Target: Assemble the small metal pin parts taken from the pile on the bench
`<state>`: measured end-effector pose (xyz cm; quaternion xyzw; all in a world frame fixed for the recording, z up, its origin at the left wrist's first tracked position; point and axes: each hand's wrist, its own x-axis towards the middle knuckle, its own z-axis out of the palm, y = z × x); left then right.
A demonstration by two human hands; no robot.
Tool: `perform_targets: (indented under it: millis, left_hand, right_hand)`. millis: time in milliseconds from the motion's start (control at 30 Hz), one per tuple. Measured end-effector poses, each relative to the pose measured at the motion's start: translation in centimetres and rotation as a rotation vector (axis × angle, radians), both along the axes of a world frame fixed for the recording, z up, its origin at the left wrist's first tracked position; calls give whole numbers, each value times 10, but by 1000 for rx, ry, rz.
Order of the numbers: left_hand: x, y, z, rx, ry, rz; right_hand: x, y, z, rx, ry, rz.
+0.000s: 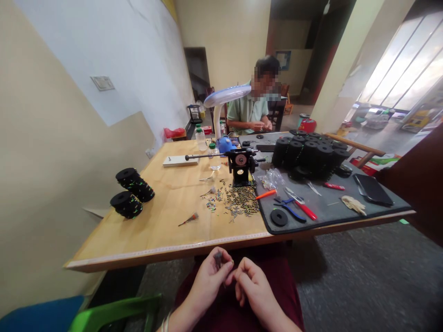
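Note:
My left hand is closed just in front of the table edge, above my lap. A small dark bundle, its kind unclear, pokes up between its thumb and fingers. Close beside it, my right hand has its fingers curled and pinched near the left fingertips; whatever it grips is too small to make out. On the table ahead lie a heap of small black-and-yellow striped pieces and a scatter of tiny coloured beads. A thin dark bundle with an orange-red part lies left of them.
A black hand-crank winder with dial stands behind the heap. Black foam spools stand left; more spools crowd the grey mat, with blue-handled pliers and a phone. Another person sits opposite, behind a lamp.

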<state>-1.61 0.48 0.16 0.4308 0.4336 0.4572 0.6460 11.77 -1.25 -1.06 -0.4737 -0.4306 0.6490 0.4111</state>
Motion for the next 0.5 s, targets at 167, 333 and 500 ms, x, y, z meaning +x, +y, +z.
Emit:
perform_targets:
  millis: [167,333,500]
  left_hand:
    - [0,0,1,7,14,-7]
    - [-1,0,-1,25,21,-20]
    - [-2,-2,-5,57,59,-30]
  right_hand:
    - [-1,0,-1,-4,13,-12]
    - [-2,0,-1,-23,17,-12]
    - [-2,1,-3,-29,41,-13]
